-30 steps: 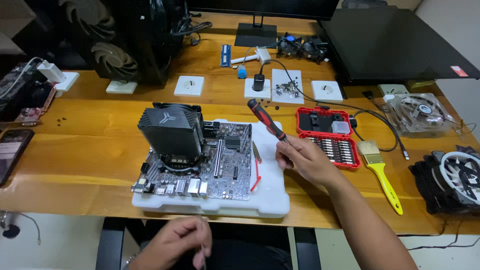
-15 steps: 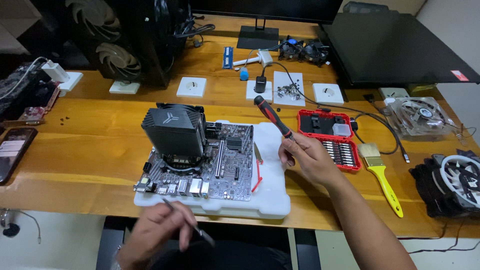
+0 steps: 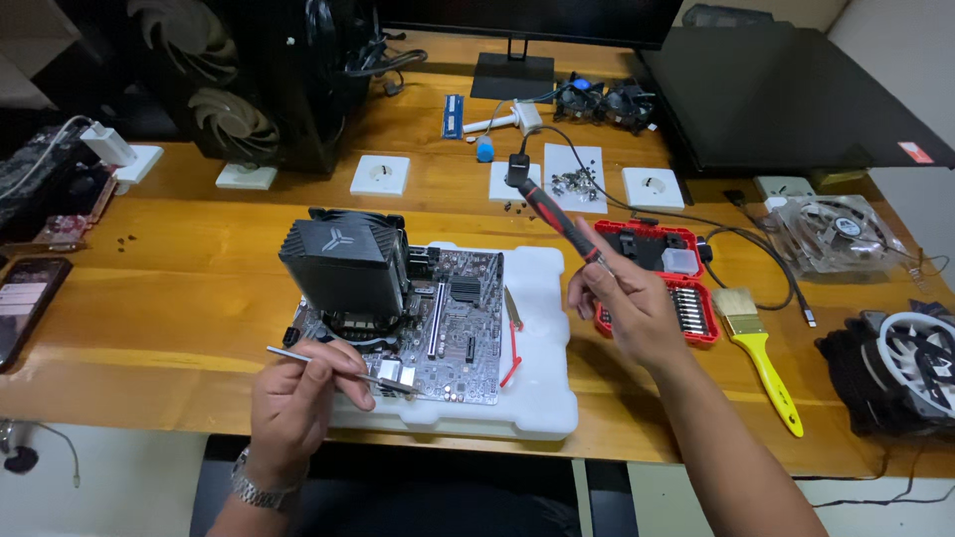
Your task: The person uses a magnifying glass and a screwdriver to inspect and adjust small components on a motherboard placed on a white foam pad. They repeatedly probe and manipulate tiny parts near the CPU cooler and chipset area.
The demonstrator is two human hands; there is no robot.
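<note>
A motherboard point(image 3: 453, 328) with a large black cooler point(image 3: 343, 264) lies on a white foam pad point(image 3: 542, 383) on the wooden table. My left hand point(image 3: 298, 403) holds thin metal tweezers point(image 3: 338, 366) at the board's near left corner. Right of the pad, my right hand point(image 3: 627, 308) grips a red and black screwdriver point(image 3: 552, 214), tilted with its handle pointing up and away. Small red-handled pliers point(image 3: 512, 333) lie on the pad beside the board.
A red bit case point(image 3: 662, 273) lies open right of the pad, then a yellow-handled brush point(image 3: 761, 358). Loose fans point(image 3: 905, 363) sit at the right, a phone point(image 3: 25, 303) at the left, a computer case point(image 3: 269, 80) behind, and screws on paper point(image 3: 575, 184).
My left hand rose from below the table edge onto the board's near corner with the tweezers. My right hand with the screwdriver stayed nearly in place.
</note>
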